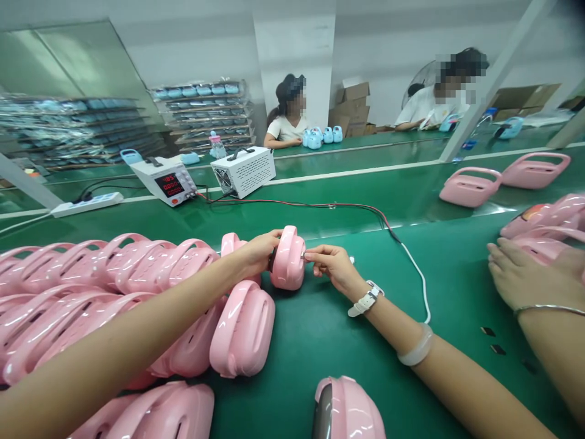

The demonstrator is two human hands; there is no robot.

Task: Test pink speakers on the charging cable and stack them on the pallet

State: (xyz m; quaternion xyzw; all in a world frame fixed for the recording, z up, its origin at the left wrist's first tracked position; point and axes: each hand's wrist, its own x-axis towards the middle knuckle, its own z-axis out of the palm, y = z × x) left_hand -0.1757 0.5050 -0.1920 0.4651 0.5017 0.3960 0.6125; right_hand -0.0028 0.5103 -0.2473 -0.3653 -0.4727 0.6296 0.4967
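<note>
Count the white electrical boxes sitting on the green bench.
2. The power supply with a red digital display stands at back left. The vented white box with a fan grille stands just right of it. Others may be hidden behind the stacked trays.

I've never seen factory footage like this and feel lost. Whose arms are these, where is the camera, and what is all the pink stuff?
The camera sits on a worker's head, looking down at their own bare arms. The left hand holds a pink shell upright on the green belt; the right hand pinches a white cable against its side. A pile of shells lies at left. A co-worker's hand rests at right. Behind stand a power supply and a white box.
</note>
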